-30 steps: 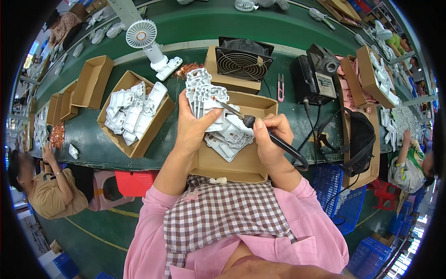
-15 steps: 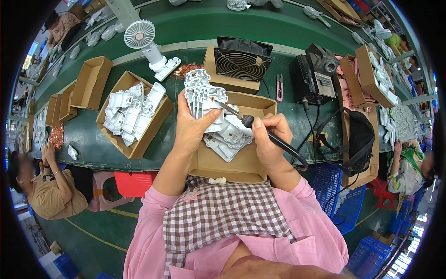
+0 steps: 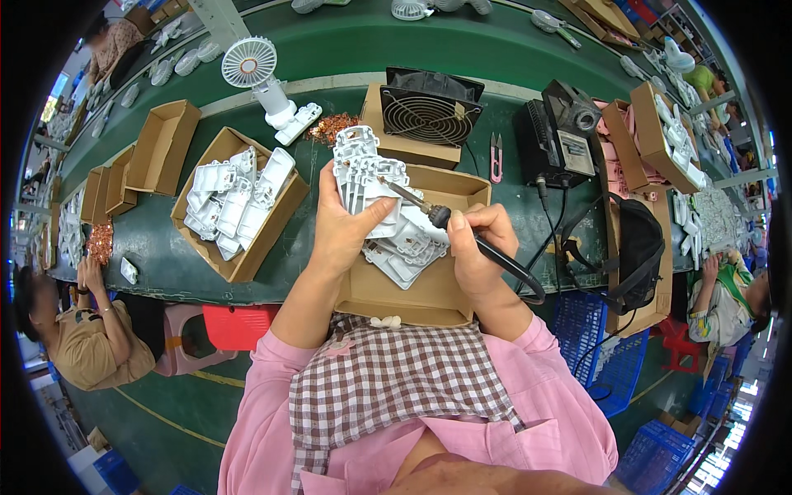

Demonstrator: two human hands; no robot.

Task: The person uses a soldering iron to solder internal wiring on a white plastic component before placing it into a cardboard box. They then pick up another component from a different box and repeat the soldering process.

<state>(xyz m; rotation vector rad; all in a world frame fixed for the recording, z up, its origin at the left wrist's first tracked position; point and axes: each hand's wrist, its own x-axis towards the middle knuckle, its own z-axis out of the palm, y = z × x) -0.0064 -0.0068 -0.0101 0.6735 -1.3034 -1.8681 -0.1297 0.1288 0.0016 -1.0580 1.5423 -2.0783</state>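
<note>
Left hand (image 3: 342, 227) grasping white plastic part (image 3: 367, 177), long side pointing away. Right hand (image 3: 478, 247) clenched on soldering iron (image 3: 412, 202), tip slanting up-left onto part.

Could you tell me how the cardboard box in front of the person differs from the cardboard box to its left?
The front box holds only a few white plastic housings; the left box is heaped with them. The front box sits square to the person, under both hands; the left box lies turned at an angle, untouched. Both are open brown cardboard boxes on the green bench.
</note>
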